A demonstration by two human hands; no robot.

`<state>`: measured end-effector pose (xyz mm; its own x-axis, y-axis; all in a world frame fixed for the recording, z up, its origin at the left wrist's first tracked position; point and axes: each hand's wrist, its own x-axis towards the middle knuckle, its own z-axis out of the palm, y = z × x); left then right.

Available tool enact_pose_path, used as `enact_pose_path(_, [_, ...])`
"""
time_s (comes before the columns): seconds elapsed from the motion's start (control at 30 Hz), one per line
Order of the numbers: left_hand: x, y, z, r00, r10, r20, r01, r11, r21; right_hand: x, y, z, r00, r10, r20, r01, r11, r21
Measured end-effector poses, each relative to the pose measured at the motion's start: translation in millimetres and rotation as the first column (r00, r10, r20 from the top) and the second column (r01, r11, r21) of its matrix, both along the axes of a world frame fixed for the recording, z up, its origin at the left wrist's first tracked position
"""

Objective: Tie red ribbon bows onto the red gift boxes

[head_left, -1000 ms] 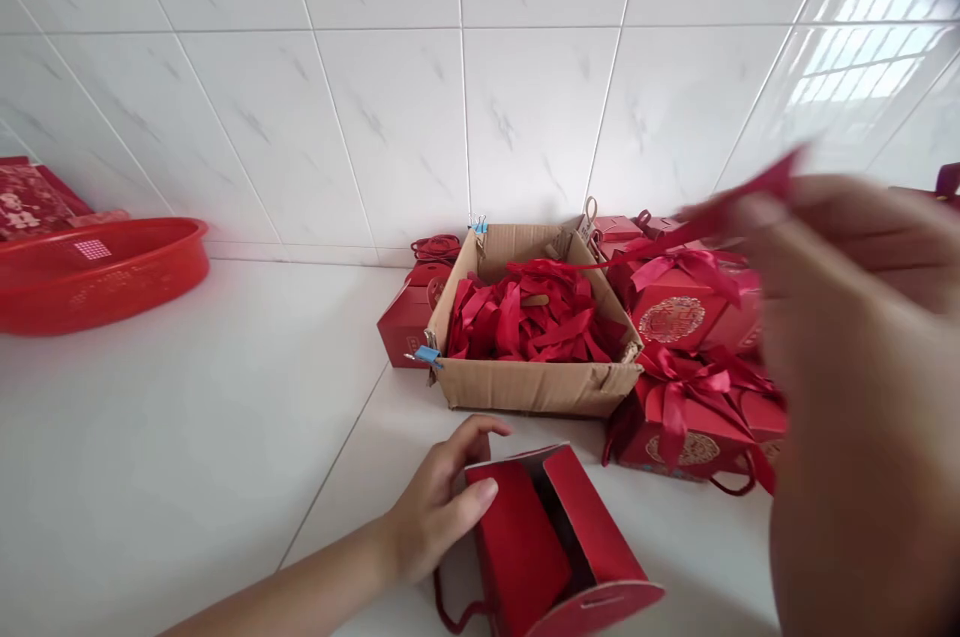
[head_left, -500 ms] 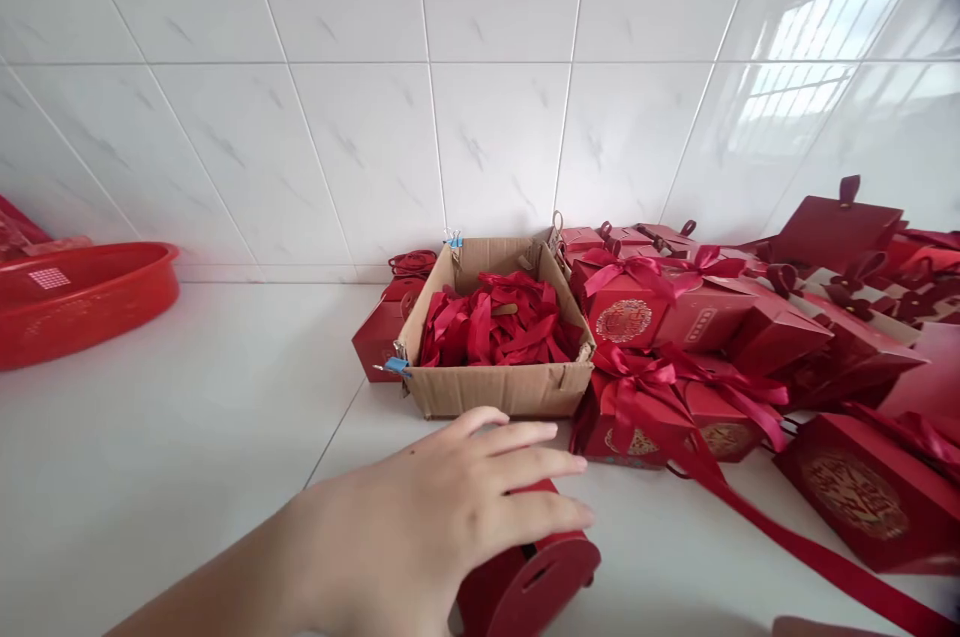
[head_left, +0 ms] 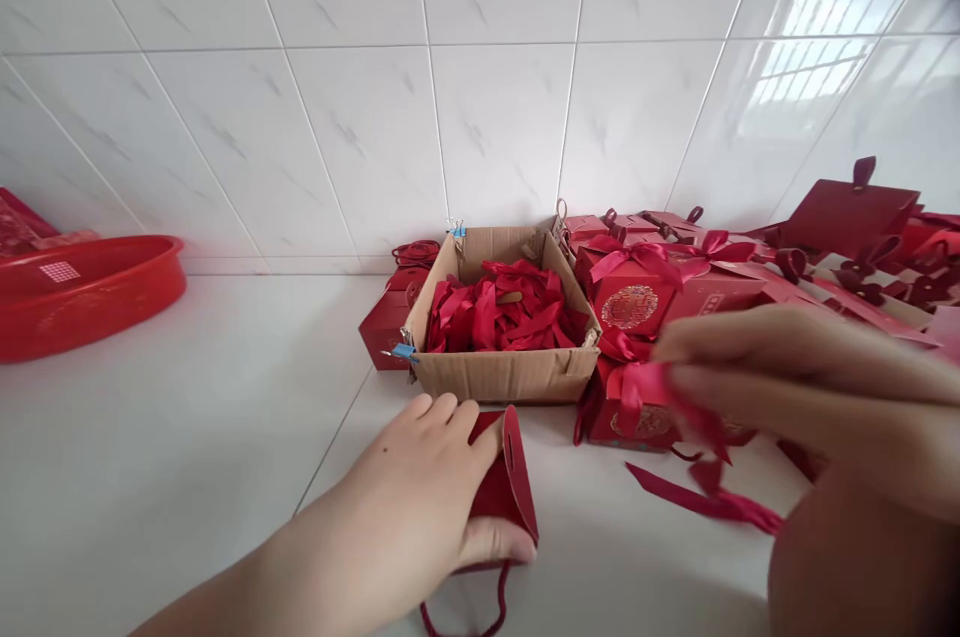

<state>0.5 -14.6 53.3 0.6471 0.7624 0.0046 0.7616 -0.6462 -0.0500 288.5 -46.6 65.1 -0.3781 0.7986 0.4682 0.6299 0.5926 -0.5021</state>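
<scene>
We had bright, soft daylight, with 1 barred window reflection (head_left: 817, 42) glaring off the tiles (head_left: 495, 117) above our right hand (head_left: 817, 382), which blurred along with its ribbon (head_left: 739, 509); our left hand (head_left: 420, 492) looked crisper.

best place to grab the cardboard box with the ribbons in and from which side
Likely the front rim of the cardboard box, right of the left hand, coming from the near side: its thin upright wall can be pinched, while bow-tied boxes crowd the right wall and a red box sits beside the left.
</scene>
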Motion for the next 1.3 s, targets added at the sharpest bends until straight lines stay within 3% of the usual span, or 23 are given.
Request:
enact_pose_path(0.1, [-3.2, -2.0, 2.0, 0.999, 0.027, 0.037, -0.026, 0.999, -0.031, -48.5, 31.2, 27.1, 0.938, 0.222, 0.264, -0.136, 0.941, -0.308])
enact_pose_path(0.17, [-3.8, -2.1, 0.0, 0.996, 0.024, 0.091, -0.023, 1.000, -0.013, -70.0, 42.9, 32.7, 0.862, 0.343, 0.372, -0.150, 0.875, -0.460])
enact_pose_path(0.23, [-3.5, -1.5, -0.9, 0.988, -0.005, 0.152, 0.005, 1.000, -0.001, -81.2, 47.9, 29.8, 0.836, 0.373, 0.403, -0.134, 0.851, -0.508])
enact_pose_path(0.43, [-4.6, -0.3, 8.7, 0.983, -0.089, 0.162, 0.096, 0.995, -0.031, -88.1, 52.9, 19.1, 0.849, 0.356, 0.391, -0.108, 0.840, -0.532])
enact_pose_path(0.7, [-18.5, 0.1, 17.3, 0.996, -0.057, 0.067, 0.066, 0.987, -0.145, -91.3, 56.3, 21.7, 0.850, 0.319, 0.420, -0.037, 0.831, -0.556])
enact_pose_path(1.03, [-5.9, 10.5, 22.1, 0.987, -0.065, 0.147, 0.076, 0.995, -0.071, -91.9, 55.6, 19.7, 0.859, 0.334, 0.388, -0.079, 0.835, -0.544])
enact_pose_path(1.3, [-5.9, 10.4, 22.7, 0.984, -0.041, 0.172, 0.057, 0.995, -0.086, -92.2, 53.7, 18.2, 0.871, 0.334, 0.360, -0.089, 0.829, -0.553])
